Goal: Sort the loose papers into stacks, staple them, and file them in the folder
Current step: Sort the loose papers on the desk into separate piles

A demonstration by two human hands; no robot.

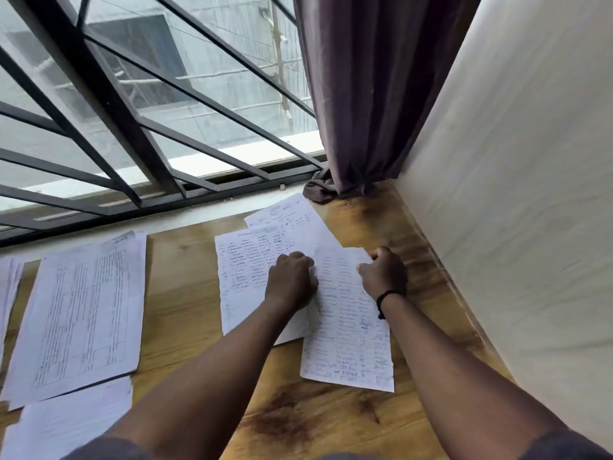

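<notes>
The handwritten sheet (348,327) lies near the desk's right edge, slightly skewed, its top pinched from both sides. The left hand (292,280) is curled at its upper left edge, fingers folded under so that the grip reads as closed on the paper; the right hand (384,270) is curled at the upper right corner, thumb towards the sheet, apparently gripping that corner, though the fingertips are hidden. A black band (386,298) is worn on the right wrist.

Beneath the sheet's upper left part two more handwritten pages (252,277) are fanned out unevenly, the farther one (285,214) reaching towards the desk's back edge by the window sill. Should the top sheet be lifted or dragged while the left knuckles bear on the pages below, those could be pulled along and the fan scattered further, or a second page could be picked up unnoticed. With both corners pinched tightly, the sheet could be creased or torn at the top.

Towards the left edge of the desk (185,293) a printed stack (83,313) is laid, with another sheet (66,423) at the front left corner and a further one (8,287) cut off by the frame. Handwritten and printed pages could be mixed if a sheet is dropped onto the wrong pile. No stapler or folder is visible. A curtain (365,94) hangs at the back right corner, its hem bunched on the desk just beyond the farthest page.
</notes>
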